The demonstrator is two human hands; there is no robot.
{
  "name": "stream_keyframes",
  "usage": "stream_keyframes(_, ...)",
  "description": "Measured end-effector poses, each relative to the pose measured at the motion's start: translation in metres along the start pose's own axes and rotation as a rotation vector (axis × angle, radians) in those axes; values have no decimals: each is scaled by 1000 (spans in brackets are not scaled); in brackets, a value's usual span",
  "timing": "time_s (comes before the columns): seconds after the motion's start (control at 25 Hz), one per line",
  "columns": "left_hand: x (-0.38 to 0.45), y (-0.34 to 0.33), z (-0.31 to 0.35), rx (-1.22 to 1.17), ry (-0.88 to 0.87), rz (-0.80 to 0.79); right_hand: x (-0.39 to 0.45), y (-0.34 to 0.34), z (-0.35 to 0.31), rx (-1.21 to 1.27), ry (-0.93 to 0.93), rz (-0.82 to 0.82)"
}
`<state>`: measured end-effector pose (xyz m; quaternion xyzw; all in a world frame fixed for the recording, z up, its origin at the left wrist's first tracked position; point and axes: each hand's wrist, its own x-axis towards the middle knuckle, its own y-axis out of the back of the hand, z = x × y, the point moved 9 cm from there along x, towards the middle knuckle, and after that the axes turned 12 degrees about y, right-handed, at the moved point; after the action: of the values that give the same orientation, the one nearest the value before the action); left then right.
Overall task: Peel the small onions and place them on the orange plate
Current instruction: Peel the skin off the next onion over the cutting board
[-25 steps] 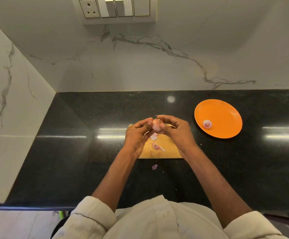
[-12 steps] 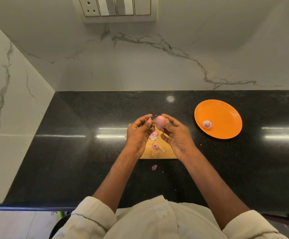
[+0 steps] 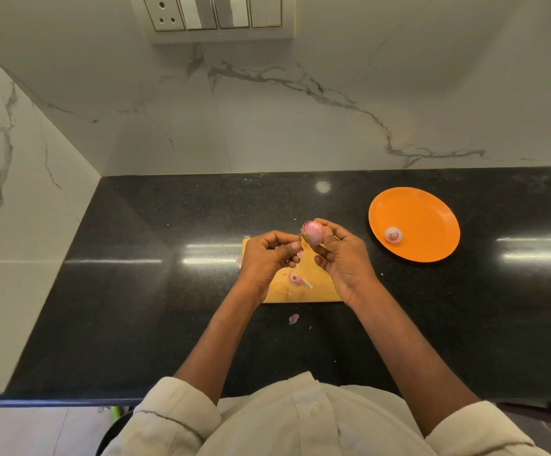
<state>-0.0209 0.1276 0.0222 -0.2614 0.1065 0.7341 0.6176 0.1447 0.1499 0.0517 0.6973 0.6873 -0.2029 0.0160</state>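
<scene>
A: What are the hands doing?

B: The right hand [image 3: 343, 258] holds a small pink onion [image 3: 313, 232] pinched between thumb and fingertips, lifted above the far edge of the wooden cutting board [image 3: 303, 284]. The other fingers curl loosely below it.

A: And the left?

B: The left hand [image 3: 267, 258] sits just left of the onion, its thumb and forefinger pinched at the wispy root end that sticks out of the onion's left side. The rest of its fingers are curled in. I cannot tell whether it also holds a scrap of skin.

A: What lies under them?

B: The cutting board rests on the black countertop [image 3: 169, 291], mostly hidden by the hands. On its bare part lie pieces of pink onion peel [image 3: 296, 278]. One more scrap of peel [image 3: 293, 318] lies on the counter just near of the board.

A: Where is the plate?

B: The orange plate [image 3: 425, 212] stands on the counter to the right of the hands, apart from the board. One peeled onion [image 3: 393, 234] sits on it, toward its near-left part.

A: Anything further out?

B: White marble walls with grey veins meet at the far left corner, and a switch panel [image 3: 215, 14] with a socket is on the far wall. Cream sleeves [image 3: 175, 409] show at the near edge.
</scene>
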Motion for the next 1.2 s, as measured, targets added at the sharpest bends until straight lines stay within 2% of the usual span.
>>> stream_keyframes(0.24,1,14,7,133,-82,154,-2,-9,-3,140,18,-113)
stream_keyframes(0.52,-8,-8,21,152,-168,5,-2,-3,-1,-43,69,-117)
stream_keyframes(0.72,-12,-2,21,18,-182,78,-2,-6,-2,-57,82,-130)
stream_keyframes(0.96,-8,11,13,-144,-98,139,-7,-18,4,196,-48,-197)
stream_keyframes(1.08,-5,10,10,-172,-84,108,-7,-19,3,203,-17,-220)
stream_keyframes(1.2,-4,16,6,-165,-60,170,-4,-17,1,165,29,-227)
